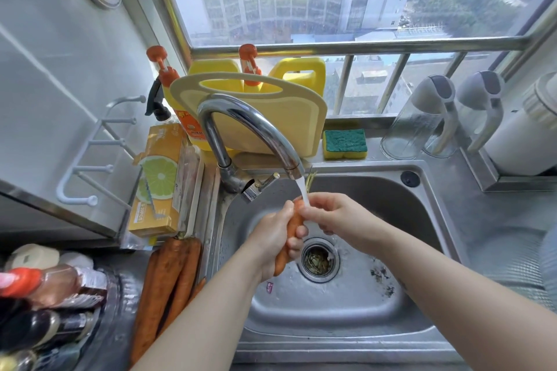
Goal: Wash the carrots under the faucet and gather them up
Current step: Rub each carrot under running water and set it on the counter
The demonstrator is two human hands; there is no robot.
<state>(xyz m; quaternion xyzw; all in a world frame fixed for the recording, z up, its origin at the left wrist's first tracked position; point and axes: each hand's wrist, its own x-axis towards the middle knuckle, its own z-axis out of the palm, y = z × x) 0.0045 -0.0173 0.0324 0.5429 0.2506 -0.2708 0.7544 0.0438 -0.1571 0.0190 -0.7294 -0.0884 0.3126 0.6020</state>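
Carrot under tap: one slim orange carrot (pixel 291 224), tilted over the sink bowl, stalk end up in the stream, tip pointing down toward the camera.
Left hand: left hand (pixel 272 235) wraps the carrot's middle with fingers curled round it. I read that as a firm grip.
Right hand: right hand (pixel 334 214) pinches the carrot's upper end between thumb and fingertips, right where the water lands.
Water: white stream (pixel 304 193) falls from the spout onto the carrot top.
Faucet: curved chrome faucet (pixel 241 117), rooted at the sink's back-left corner.
Sink: wet stainless steel sink (pixel 391 190); round metal drain strainer (pixel 319 259) just below the hands, with debris in it.
Other carrots: bunch of long, dirt-streaked orange carrots (pixel 168 280) on the counter left of the sink, lying side by side and touching.
Behind faucet: pale yellow plastic cutting board (pixel 271 117) standing upright; green-and-yellow sponge (pixel 345 143) just to its right.
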